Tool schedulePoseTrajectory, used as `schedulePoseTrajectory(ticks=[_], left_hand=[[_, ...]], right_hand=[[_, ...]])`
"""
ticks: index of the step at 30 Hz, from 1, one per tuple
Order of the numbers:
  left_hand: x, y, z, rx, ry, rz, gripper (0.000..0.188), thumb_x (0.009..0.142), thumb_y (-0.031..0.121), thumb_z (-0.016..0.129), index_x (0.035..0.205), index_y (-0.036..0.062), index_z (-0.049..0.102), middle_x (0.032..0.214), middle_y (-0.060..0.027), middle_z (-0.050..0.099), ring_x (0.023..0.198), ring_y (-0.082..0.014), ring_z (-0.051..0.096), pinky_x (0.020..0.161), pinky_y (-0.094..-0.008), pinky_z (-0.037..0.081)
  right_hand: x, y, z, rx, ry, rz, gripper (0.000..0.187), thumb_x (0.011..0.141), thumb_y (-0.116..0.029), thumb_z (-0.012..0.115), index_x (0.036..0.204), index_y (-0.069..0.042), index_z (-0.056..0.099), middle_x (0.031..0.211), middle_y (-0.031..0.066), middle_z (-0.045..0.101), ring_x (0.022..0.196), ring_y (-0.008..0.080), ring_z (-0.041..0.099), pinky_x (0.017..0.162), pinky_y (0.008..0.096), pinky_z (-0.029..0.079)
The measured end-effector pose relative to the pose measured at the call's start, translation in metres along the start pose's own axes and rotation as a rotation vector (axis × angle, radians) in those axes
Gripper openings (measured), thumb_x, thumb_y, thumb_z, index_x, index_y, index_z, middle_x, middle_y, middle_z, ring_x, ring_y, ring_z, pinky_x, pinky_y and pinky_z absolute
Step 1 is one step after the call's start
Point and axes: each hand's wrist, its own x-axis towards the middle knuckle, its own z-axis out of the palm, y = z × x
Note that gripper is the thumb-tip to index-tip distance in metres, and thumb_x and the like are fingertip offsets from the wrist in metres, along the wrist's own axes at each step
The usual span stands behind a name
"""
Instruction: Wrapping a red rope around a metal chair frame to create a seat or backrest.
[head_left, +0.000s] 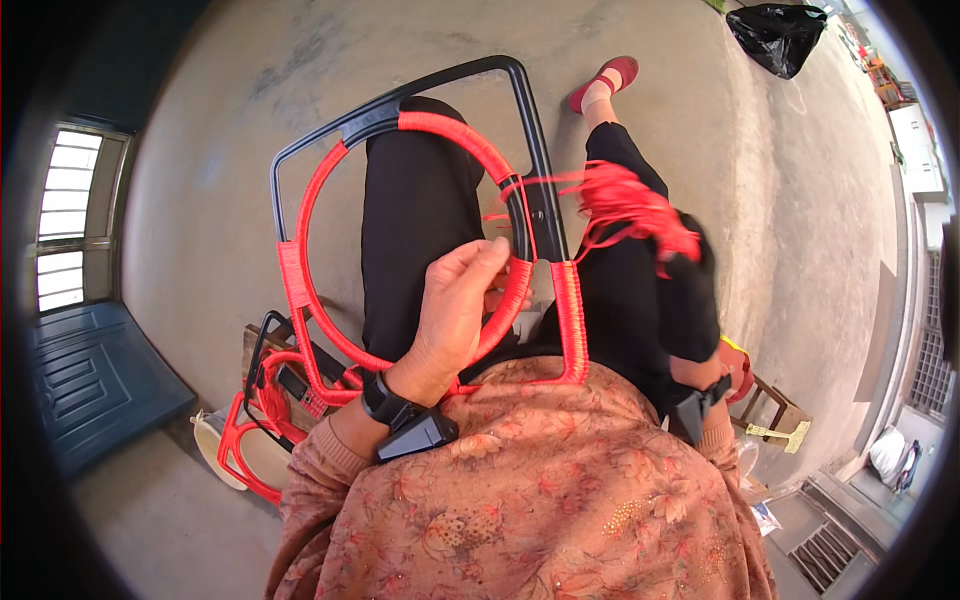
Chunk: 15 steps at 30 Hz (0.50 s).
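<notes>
Head view: black frame (527, 130) with a red-wrapped ring (318, 300) lies across the person's lap, tilted. Left hand (455, 310), bare, grip clenched on the ring's lower right arc, fingers curled over the wrapping. Right hand (685, 285), in a black glove, grip closed on a bundle of red cord (630, 200); strands run taut from it to the frame's middle bar. More red-wrapped frames (270, 400) lie on the floor at lower left.

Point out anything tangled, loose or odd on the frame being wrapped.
Only the red cord stands out: it hangs in a loose, frayed-looking bunch by the right hand, off the black frame. The left hand grips the wrapped ring.
</notes>
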Motion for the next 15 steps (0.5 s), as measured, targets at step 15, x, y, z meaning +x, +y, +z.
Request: schedulePoseTrajectory(ticks=[15], left_hand=[[0.004,-0.004,-0.002,0.135,-0.149,-0.056,0.013,0.094,0.015,0.059,0.094,0.0020,0.058,0.077,-0.0042,0.063,0.064,-0.0098,0.062,0.056,-0.0227,0.054]], right_hand=[[0.001,0.010,-0.057,1.499,0.689,0.413,0.041,0.096,-0.029,0.049,0.128,-0.004,0.050,0.113,0.0082,0.059,0.101,0.0230,0.059,0.092,0.0374,0.046]])
